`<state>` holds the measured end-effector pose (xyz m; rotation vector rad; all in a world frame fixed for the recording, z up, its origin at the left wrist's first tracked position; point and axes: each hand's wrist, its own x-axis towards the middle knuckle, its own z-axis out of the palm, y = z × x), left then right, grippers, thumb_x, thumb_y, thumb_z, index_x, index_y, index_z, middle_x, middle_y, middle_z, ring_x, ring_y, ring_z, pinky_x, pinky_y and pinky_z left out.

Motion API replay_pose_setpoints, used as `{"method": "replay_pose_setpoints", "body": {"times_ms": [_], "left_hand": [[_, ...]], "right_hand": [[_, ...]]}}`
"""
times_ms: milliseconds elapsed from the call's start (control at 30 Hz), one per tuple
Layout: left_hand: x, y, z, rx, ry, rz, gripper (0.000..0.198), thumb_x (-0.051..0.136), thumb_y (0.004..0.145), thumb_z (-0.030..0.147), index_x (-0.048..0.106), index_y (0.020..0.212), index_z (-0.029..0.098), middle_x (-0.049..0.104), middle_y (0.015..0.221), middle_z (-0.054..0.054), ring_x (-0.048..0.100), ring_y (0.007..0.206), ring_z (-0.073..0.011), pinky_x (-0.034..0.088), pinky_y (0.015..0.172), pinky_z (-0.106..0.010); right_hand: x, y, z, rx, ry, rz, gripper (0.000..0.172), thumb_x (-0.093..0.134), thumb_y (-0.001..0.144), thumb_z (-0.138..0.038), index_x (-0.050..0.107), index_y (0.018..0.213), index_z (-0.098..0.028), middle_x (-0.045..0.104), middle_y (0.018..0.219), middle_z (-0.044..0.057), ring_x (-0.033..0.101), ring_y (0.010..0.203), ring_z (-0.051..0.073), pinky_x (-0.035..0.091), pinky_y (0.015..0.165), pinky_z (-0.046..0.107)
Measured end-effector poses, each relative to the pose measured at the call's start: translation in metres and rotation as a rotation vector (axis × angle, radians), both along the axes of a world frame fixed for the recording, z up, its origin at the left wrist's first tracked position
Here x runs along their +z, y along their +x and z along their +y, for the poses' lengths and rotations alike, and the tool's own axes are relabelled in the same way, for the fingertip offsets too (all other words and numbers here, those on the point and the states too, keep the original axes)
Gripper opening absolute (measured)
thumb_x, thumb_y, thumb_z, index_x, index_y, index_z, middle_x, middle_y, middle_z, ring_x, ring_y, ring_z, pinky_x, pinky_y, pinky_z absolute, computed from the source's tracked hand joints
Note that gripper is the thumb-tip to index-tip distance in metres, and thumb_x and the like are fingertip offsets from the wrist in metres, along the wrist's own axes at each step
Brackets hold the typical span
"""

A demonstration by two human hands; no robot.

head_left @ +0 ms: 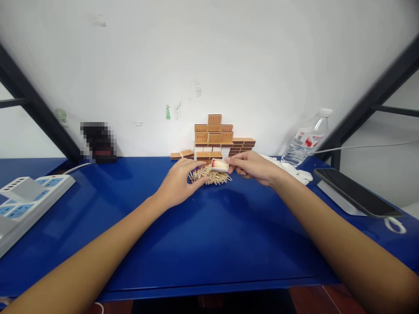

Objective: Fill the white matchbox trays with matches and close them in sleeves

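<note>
A heap of loose matches [214, 178] lies on the blue table [196, 244] in front of me. My left hand [179, 179] rests at the left side of this heap, thumb and fingers apart around its edge; I see nothing held in it. Pinched in my right hand [250, 167] is a white matchbox tray [220, 169], held just over the heap. Red-tipped matches lie inside the tray, heads toward the left. Right behind the heap stands a stack of orange-brown matchboxes [214, 137], with some white trays among them.
Two matchboxes [182, 155] lie left of the stack. At the right are a water bottle [306, 138], crumpled white tissue-like pieces [296, 173] and a phone [356, 192] on a white stand. A power strip [42, 198] sits at the left, and a white wall [209, 56] closes off the back.
</note>
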<state>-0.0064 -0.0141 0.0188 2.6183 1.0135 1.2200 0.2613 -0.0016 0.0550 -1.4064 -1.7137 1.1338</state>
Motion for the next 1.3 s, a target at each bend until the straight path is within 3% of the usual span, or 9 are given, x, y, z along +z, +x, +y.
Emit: {"method": "replay_pose_setpoints", "body": {"times_ms": [100,200,300,433,567,800,1067,1167,1300], "left_hand": [[0.003,-0.002,0.0,0.026,0.072,0.016,0.028,0.07,0.097,0.034,0.069,0.123,0.022,0.075,0.115,-0.007,0.067,0.109,-0.025,0.054,0.098,-0.045],[0.003,-0.003,0.001,0.046,0.135,0.04,0.03,0.067,0.098,0.03,0.065,0.126,0.021,0.075,0.108,-0.006,0.067,0.106,-0.0252,0.053,0.098,-0.045],[0.002,-0.004,0.003,0.066,0.158,0.051,0.03,0.066,0.097,0.027,0.064,0.127,0.022,0.075,0.105,-0.005,0.067,0.105,-0.0254,0.053,0.098,-0.046],[0.002,-0.005,0.004,0.082,0.167,0.038,0.028,0.065,0.097,0.026,0.064,0.125,0.022,0.075,0.103,-0.006,0.067,0.104,-0.0256,0.054,0.097,-0.046],[0.002,-0.005,0.004,0.08,0.168,0.04,0.028,0.064,0.097,0.025,0.065,0.124,0.021,0.075,0.102,-0.006,0.068,0.104,-0.0256,0.054,0.097,-0.045],[0.001,-0.006,0.005,0.076,0.189,0.032,0.028,0.063,0.097,0.026,0.066,0.125,0.023,0.075,0.1,-0.005,0.068,0.107,-0.0262,0.053,0.1,-0.048],[0.001,-0.007,0.008,0.115,0.201,0.01,0.026,0.064,0.097,0.028,0.068,0.122,0.022,0.076,0.1,-0.006,0.068,0.106,-0.0266,0.054,0.098,-0.049],[0.001,-0.009,0.009,0.138,0.184,0.003,0.027,0.064,0.095,0.026,0.068,0.122,0.022,0.076,0.1,-0.006,0.068,0.105,-0.0272,0.054,0.097,-0.049],[0.0,-0.011,0.011,0.147,0.162,0.013,0.026,0.063,0.095,0.028,0.07,0.119,0.023,0.076,0.099,-0.006,0.068,0.104,-0.0277,0.054,0.095,-0.049]], "right_hand": [[0.0,0.018,0.008,-0.23,0.136,-0.196,0.046,0.068,0.09,-0.059,0.073,0.068,-0.019,0.045,0.047,-0.003,0.032,0.044,0.01,0.024,0.046,0.029],[-0.007,0.025,0.013,-0.358,0.27,-0.434,0.039,0.066,0.092,-0.048,0.072,0.065,-0.02,0.063,0.058,0.003,0.048,0.05,0.014,0.034,0.052,0.031],[-0.018,0.016,0.011,-0.347,0.427,-0.655,0.029,0.067,0.091,-0.039,0.071,0.07,-0.02,0.074,0.073,0.008,0.064,0.067,0.022,0.039,0.06,0.032],[-0.022,0.0,0.002,-0.238,0.65,-0.905,0.023,0.061,0.097,-0.039,0.069,0.084,-0.021,0.077,0.087,0.01,0.067,0.077,0.026,0.035,0.061,0.033],[-0.018,0.0,-0.003,-0.163,0.826,-0.941,0.027,0.055,0.102,-0.041,0.068,0.092,-0.02,0.077,0.097,0.011,0.068,0.084,0.027,0.036,0.064,0.034],[-0.012,0.016,0.002,-0.25,0.915,-0.786,0.029,0.053,0.104,-0.045,0.068,0.095,-0.022,0.075,0.097,0.009,0.067,0.084,0.025,0.042,0.071,0.036],[0.005,0.054,0.011,-0.583,0.851,-0.729,0.03,0.055,0.099,-0.044,0.072,0.094,-0.021,0.077,0.096,0.013,0.067,0.086,0.028,0.044,0.078,0.04],[0.007,0.083,0.019,-0.636,0.61,-0.903,0.029,0.061,0.093,-0.045,0.074,0.084,-0.02,0.076,0.088,0.016,0.068,0.085,0.033,0.045,0.074,0.041],[0.0,0.124,0.031,-0.494,0.232,-1.095,0.036,0.071,0.086,-0.052,0.074,0.069,-0.02,0.073,0.074,0.015,0.067,0.076,0.032,0.045,0.069,0.041]]}}
